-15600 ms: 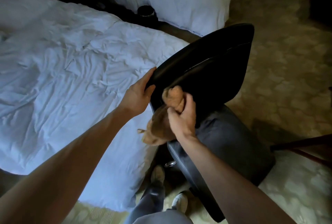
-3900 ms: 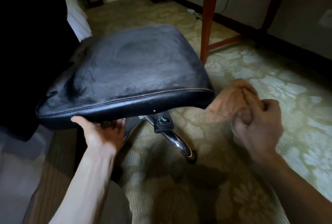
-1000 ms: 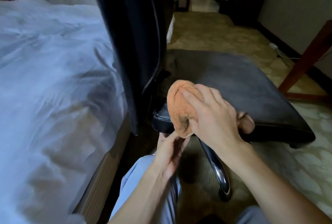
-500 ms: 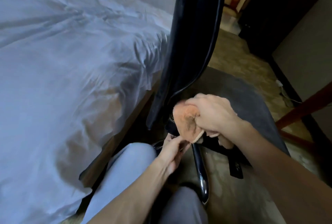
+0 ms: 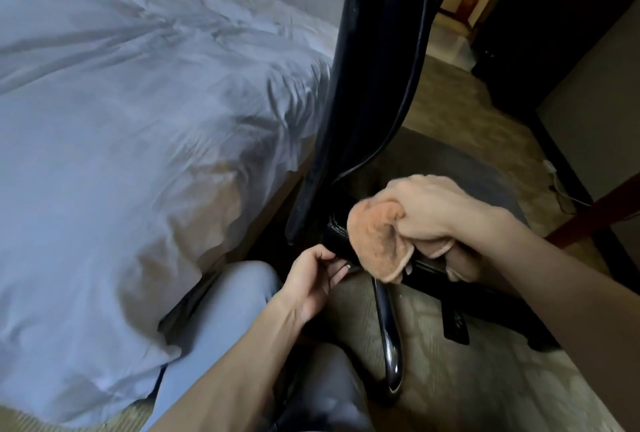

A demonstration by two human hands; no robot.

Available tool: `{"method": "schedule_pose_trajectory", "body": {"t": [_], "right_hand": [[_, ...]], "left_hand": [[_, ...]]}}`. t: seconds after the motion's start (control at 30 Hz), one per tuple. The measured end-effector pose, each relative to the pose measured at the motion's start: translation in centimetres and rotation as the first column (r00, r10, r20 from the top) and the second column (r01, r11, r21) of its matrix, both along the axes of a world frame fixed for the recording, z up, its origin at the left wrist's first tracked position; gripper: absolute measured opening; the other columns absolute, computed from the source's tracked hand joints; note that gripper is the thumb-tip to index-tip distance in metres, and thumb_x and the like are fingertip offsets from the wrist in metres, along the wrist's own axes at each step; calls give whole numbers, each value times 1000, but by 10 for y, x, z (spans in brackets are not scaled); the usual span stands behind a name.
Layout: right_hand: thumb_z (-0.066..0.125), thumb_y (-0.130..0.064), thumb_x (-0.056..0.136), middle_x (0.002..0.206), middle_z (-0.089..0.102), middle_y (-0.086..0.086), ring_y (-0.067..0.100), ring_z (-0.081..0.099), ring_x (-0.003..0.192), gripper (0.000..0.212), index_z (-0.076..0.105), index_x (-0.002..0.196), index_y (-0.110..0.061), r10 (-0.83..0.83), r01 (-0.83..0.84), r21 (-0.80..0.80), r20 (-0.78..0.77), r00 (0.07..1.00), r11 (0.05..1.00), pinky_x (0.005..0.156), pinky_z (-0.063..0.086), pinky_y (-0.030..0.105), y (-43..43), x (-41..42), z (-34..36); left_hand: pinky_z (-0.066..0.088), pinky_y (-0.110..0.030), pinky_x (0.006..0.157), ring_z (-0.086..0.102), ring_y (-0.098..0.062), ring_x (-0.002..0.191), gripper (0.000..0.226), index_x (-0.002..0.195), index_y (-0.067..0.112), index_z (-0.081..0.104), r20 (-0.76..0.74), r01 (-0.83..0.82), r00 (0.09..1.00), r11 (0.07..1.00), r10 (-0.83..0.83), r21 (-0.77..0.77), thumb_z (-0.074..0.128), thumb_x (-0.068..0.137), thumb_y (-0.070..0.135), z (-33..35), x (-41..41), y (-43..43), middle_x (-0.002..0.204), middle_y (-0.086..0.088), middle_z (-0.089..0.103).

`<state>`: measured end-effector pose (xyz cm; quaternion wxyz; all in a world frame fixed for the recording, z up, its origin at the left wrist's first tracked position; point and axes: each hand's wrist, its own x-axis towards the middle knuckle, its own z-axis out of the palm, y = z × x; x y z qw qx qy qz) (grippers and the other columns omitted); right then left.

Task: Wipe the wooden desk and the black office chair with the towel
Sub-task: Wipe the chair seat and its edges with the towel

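The black office chair stands in front of me, its tall backrest (image 5: 377, 50) seen edge-on and its seat (image 5: 460, 168) reaching to the right. My right hand (image 5: 433, 209) is closed around a bunched orange towel (image 5: 374, 241) and presses it on the seat's rear corner. Below it, my left hand (image 5: 315, 279) grips the underside edge of the seat with curled fingers. One red-brown leg of the wooden desk (image 5: 595, 213) shows at the far right.
A bed with a rumpled white duvet (image 5: 138, 119) fills the left side, close to the chair back. A chrome chair-base leg (image 5: 389, 334) runs along the patterned carpet (image 5: 485, 379). My knees (image 5: 221, 320) are low in the centre. Dark furniture (image 5: 540, 33) stands at the far right.
The view has shifted slightly closer. My right hand with the towel has moved a little along the seat's rear corner. My left hand stays under the seat edge.
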<state>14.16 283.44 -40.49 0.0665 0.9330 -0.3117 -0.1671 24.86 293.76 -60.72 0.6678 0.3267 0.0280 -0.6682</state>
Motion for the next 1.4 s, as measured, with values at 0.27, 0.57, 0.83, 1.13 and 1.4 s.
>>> {"method": "schedule_pose_trajectory", "body": {"t": [0.27, 0.57, 0.83, 1.13, 1.4], "right_hand": [[66, -37, 87, 138, 49, -3, 29, 49, 122, 66, 41, 148, -44, 52, -59, 32, 179, 982, 998, 97, 45, 39, -3, 11, -56], [61, -42, 76, 110, 65, -13, 25, 65, 109, 40, 61, 114, -54, 93, -96, 62, 39, 995, 994, 77, 47, 34, -35, -17, -2], [60, -69, 83, 138, 54, -8, 23, 50, 129, 70, 40, 147, -47, 15, -37, 63, 326, 945, 997, 103, 37, 45, -23, -20, -48], [66, -50, 81, 120, 59, -13, 19, 59, 117, 54, 55, 134, -49, 26, -57, 94, 301, 953, 994, 89, 45, 37, -22, -27, -26], [68, -60, 84, 137, 41, -5, 23, 43, 128, 67, 41, 144, -47, 71, -101, 71, 346, 936, 992, 94, 46, 44, 0, -5, -48]], "left_hand": [[53, -33, 95, 59, -14, 79, 21, 107, 18, 56, 14, -120, 993, 991, 119, 57, 41, 94, 11, -5, -14, -16, 113, -6, 62], [52, -32, 77, 57, -18, 76, 14, 90, 19, 52, 86, -216, 975, 962, 204, 168, 39, 87, 16, 11, -20, -21, 94, -4, 59], [51, -39, 87, 61, -24, 94, 27, 99, 19, 68, 205, -155, 967, 988, 150, 10, 50, 89, 37, 17, -30, -26, 100, -8, 67], [61, -40, 68, 77, -30, 95, 84, 138, 9, 54, 310, -225, 935, 965, 174, 136, 85, 73, 51, 33, -24, -32, 117, -16, 74], [63, -45, 80, 74, -28, 94, 47, 132, 5, 53, 413, -252, 897, 951, 160, 179, 72, 94, 26, 21, -28, -17, 115, -19, 72]]}}
